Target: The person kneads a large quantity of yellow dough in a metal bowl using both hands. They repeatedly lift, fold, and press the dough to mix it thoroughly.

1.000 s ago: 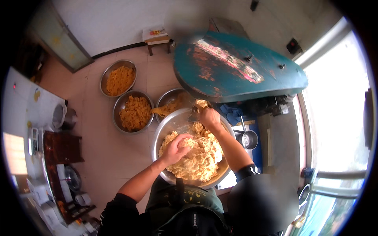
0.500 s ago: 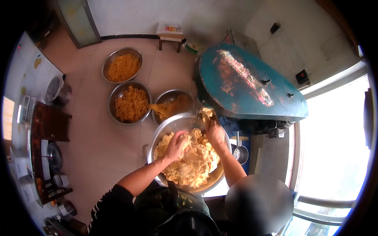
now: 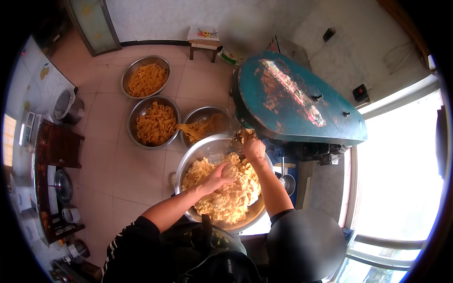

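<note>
Dough (image 3: 222, 193), crumbly yellow mass, fills steel basin (image 3: 198, 155) at frame centre. Left hand (image 3: 222, 173) shifted from 9 o'clock side onto heap's middle, fingers curled into dough. Right hand (image 3: 254, 148) stays at basin's 12 o'clock rim under teal machine (image 3: 297, 99), fingers closed on clump. Judgement: feeding continues. Noodle bowls (image 3: 153, 122) at 10 o'clock.

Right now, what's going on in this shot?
A person is working crumbly yellow dough in a big metal bowl by hand. The left hand presses into the heap; the right hand is at the bowl's far rim, next to a worn teal machine. On the tiled floor beyond sit three smaller bowls of yellow strips, one of them right under the machine's edge.
</note>
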The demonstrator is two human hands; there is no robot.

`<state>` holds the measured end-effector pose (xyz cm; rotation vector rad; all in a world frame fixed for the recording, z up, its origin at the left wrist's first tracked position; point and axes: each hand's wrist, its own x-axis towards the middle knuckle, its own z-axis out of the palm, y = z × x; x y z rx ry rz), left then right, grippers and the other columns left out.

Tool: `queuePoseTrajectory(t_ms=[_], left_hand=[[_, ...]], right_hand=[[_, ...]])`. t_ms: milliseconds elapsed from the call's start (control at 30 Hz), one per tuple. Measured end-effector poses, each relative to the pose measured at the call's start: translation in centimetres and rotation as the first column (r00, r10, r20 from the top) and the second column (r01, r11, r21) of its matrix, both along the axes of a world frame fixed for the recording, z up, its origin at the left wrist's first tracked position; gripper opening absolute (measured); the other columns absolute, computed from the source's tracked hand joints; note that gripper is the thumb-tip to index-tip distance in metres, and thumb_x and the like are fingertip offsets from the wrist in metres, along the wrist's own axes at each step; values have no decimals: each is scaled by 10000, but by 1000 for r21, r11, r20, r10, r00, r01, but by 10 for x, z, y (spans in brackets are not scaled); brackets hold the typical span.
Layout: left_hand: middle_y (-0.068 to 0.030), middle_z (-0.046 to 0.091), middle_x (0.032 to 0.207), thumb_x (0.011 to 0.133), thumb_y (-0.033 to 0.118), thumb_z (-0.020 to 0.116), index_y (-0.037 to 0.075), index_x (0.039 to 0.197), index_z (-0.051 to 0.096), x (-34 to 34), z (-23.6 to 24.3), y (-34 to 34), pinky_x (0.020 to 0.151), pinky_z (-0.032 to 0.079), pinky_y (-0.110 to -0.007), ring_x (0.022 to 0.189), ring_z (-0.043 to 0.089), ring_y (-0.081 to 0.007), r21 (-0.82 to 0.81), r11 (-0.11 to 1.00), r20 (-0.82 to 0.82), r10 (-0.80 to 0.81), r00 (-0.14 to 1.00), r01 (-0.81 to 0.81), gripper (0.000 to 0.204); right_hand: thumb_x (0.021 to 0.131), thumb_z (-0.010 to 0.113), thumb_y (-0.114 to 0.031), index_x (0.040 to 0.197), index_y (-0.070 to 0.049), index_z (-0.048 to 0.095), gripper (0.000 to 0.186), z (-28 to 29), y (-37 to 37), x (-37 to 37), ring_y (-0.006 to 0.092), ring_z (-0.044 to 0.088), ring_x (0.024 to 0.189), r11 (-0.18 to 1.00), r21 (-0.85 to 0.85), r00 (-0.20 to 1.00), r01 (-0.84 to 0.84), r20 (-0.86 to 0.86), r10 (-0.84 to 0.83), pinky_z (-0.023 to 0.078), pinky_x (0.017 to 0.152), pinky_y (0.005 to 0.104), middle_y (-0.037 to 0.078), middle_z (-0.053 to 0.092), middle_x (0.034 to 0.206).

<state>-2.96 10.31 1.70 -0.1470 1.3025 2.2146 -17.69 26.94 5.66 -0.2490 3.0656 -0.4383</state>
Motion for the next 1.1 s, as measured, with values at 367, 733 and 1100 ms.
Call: queuePoseTrajectory(t_ms=[367,733,1100], left_hand=[[-234,525,1439,942,162,757,-45,1559,291,-4,-3,-5,1032,550,-381,1225,623,-277,-174,985,-185,-46,982,13,800],[-248,413,1555,940,146,756,74,1568,386,-1,-15,-8,857,622,-291,1216,613,-297,-56,997,-112,-62,992,56,732],[-159,600,1210,1044,156,622,96,1600,279,0,-4,-9,577,499,-281,804,670,-176,-201,979,-109,-5,994,-17,656]], right_hand=[[1026,506,-367,1454,-150,512,481,-48,26,-16,487,706,834,993,99,994,61,81,-70,564,769,588,268,733,963],[1018,514,-395,1046,13,664,436,-22,33,-4,501,704,877,994,37,988,104,112,-108,574,793,563,329,709,906],[1011,514,-393,1155,28,650,465,-9,5,3,499,704,880,994,-113,999,14,-47,-19,572,784,571,324,715,932]])
